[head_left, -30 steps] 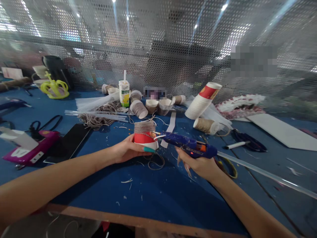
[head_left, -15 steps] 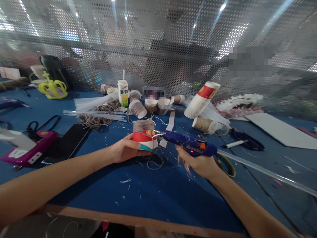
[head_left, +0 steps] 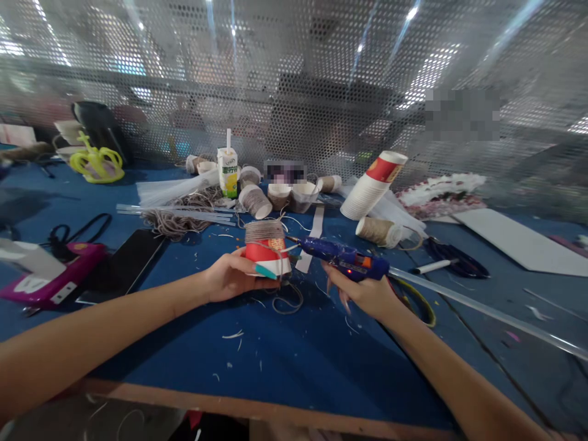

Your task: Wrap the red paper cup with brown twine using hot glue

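My left hand (head_left: 234,277) is wrapped round a red and white paper cup (head_left: 261,251), near the middle of the blue table. Grey cord (head_left: 264,230) is wound about the cup's upper part, and a loose loop of it (head_left: 288,300) lies on the table below. My right hand (head_left: 361,291) grips a dark blue glue gun (head_left: 342,254) with a lit red light. The gun's nozzle points left, close beside the cup; whether it touches is too small to tell. A long clear glue stick (head_left: 482,313) sticks out of its back end.
Behind the cup are cord-wrapped cups (head_left: 256,203), a drink carton (head_left: 228,174) and a grey cord bundle (head_left: 177,222). A tilted cup stack (head_left: 367,195) stands right. Left lie a phone (head_left: 131,263), a magenta device (head_left: 68,275) and a yellow crown-shaped object (head_left: 97,164).
The glue gun and my right hand have shifted slightly left. The cup in my left hand has moved a little left and up.
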Motion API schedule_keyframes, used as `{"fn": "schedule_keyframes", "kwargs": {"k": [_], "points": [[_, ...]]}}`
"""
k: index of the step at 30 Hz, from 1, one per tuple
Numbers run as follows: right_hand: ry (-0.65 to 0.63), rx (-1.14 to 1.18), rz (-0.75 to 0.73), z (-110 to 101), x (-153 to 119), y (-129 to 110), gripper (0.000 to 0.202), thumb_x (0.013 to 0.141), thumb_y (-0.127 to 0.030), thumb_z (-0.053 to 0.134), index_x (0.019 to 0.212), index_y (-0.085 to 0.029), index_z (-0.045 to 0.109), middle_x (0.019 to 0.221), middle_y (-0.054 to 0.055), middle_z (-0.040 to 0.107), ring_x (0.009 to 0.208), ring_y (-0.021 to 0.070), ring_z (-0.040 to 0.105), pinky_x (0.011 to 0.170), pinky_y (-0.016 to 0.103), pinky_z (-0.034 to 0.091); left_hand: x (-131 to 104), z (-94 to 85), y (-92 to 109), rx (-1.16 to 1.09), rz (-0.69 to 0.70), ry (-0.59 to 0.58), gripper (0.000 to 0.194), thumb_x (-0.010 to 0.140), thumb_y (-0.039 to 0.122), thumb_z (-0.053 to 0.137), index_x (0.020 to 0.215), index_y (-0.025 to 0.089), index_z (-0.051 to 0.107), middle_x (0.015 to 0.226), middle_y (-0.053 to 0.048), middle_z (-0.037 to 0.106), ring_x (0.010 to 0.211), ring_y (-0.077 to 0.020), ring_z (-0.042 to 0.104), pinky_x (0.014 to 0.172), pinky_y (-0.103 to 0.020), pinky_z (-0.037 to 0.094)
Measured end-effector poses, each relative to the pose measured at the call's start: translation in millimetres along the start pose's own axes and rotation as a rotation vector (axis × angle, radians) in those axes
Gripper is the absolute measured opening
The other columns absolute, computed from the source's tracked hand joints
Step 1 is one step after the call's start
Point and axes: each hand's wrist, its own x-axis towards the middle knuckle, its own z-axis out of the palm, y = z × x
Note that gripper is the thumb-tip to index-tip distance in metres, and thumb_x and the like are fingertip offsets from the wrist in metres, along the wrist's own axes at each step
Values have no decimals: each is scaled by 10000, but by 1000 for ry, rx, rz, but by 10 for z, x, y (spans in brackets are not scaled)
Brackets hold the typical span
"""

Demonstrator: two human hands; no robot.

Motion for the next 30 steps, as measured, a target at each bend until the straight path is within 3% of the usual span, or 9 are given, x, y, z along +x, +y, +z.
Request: {"fn": "schedule_keyframes", "kwargs": {"k": [5,8,10,14,16,22,24,27,30], "points": [[-51,-307,67,-102,173,100,285,819,-483,585,716,-233,497,671,27,558,588,216,574,541,345,449,9,9,-31,34,41,94,503,549,105,789,1033,144,655,963,-88,725,908,-237,673,911,-409,468],[-148,-597,132,-137,208,218,403,746,-580,630,780,-225,443,839,76,547,668,259,598,528,351,444,10,24,-36,51,63,138,524,522,114,825,1016,141,651,947,-85,725,881,-227,677,875,-387,488],[-220,-657,174,-145,198,309,482,705,-626,651,835,-215,436,918,96,523,729,279,612,548,360,471,10,44,-35,64,69,183,542,499,117,848,1004,143,651,930,-75,725,855,-208,678,843,-358,499],[-194,-541,142,-197,158,404,711,589,-662,725,1042,-191,444,1062,150,506,986,372,577,738,451,506,17,97,-37,95,91,222,571,466,136,872,994,146,652,946,-73,726,843,-193,678,796,-316,503],[-140,-519,98,-241,146,360,727,627,-574,729,1163,-201,411,1176,194,489,1111,424,509,814,505,471,25,116,-40,115,89,224,570,473,135,870,998,149,650,957,-75,722,848,-191,675,800,-315,498],[68,-262,-134,-172,86,-114,350,746,-195,554,1034,-224,357,1345,190,453,1206,372,442,957,579,362,41,123,-42,160,79,279,593,475,152,881,1015,149,636,921,-65,712,791,-168,661,749,-296,485],[42,-101,-265,-70,39,-274,261,772,-135,510,952,-249,359,1323,137,510,1287,332,390,1017,557,328,40,118,-43,175,78,285,604,464,146,884,1014,140,636,907,-66,711,783,-168,657,743,-293,482],[9,107,-231,81,-25,-404,194,833,-153,496,919,-260,359,1177,101,579,1120,259,528,913,454,436,35,109,-48,172,82,251,576,482,165,878,1007,133,642,908,-70,713,794,-177,656,765,-308,481],[-10,92,-94,159,-41,-419,202,866,-266,540,1025,-240,418,1035,90,570,925,224,565,791,390,476,31,109,-53,189,68,209,549,477,171,879,977,126,657,878,-63,713,782,-171,649,759,-302,477]]}}
